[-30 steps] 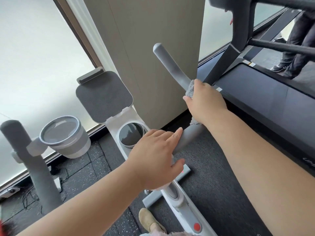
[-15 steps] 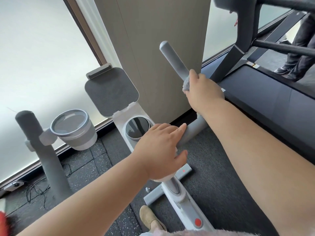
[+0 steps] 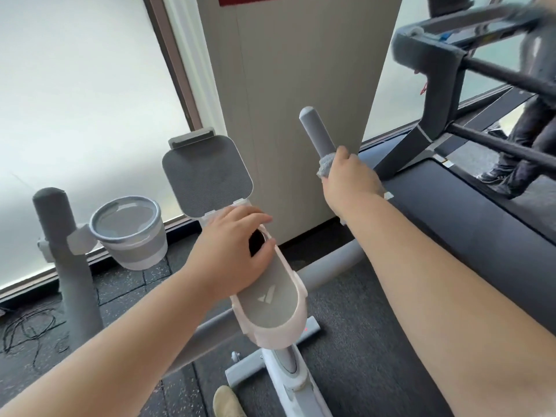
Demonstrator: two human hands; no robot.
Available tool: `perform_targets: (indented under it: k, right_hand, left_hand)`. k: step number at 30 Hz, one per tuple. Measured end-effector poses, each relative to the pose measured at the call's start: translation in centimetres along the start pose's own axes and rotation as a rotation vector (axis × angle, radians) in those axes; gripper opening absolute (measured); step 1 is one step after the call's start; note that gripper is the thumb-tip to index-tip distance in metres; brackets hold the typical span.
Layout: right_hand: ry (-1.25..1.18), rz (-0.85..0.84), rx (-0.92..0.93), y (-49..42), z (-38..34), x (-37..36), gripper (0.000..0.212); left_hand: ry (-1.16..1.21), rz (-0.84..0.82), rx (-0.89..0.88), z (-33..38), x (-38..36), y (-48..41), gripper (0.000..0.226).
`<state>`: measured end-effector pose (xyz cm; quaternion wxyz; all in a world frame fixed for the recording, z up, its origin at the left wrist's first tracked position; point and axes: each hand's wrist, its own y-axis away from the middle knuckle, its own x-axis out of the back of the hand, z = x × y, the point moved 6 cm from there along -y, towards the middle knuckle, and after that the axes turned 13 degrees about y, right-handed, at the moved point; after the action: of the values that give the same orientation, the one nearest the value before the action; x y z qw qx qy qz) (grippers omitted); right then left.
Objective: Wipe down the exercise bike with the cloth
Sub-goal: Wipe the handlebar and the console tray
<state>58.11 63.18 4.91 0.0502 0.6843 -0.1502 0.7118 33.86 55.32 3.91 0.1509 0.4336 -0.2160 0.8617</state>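
One bike (image 3: 288, 371) stood beside one treadmill (image 3: 466, 212). Of its two grips, the right grip (image 3: 317, 132) was held by the right hand (image 3: 350, 179), which was curled round the one grey cloth (image 3: 325, 165) wrapped on it below the tip. The left hand (image 3: 231, 251) lay flat on the console (image 3: 270, 302), fingers relaxed. The left grip (image 3: 55, 218) carried one cup holder (image 3: 129, 233).

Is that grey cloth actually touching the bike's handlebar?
Touching. The head view shows the right hand gripping the grey cloth wrapped round the handlebar.
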Motion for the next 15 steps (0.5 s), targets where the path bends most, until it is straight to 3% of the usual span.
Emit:
perform_targets:
  k: [4, 15]
  right_hand:
    - [0.062, -0.002, 0.081, 1.5, 0.9, -0.8, 0.075]
    - [0.029, 0.04, 0.066, -1.7, -0.5, 0.0, 0.082]
  left_hand:
    - [-0.028, -0.198, -0.076, -0.2, -0.7, -1.1, 0.046]
    - [0.082, -0.152, -0.102, -0.8, -0.8, -1.3, 0.038]
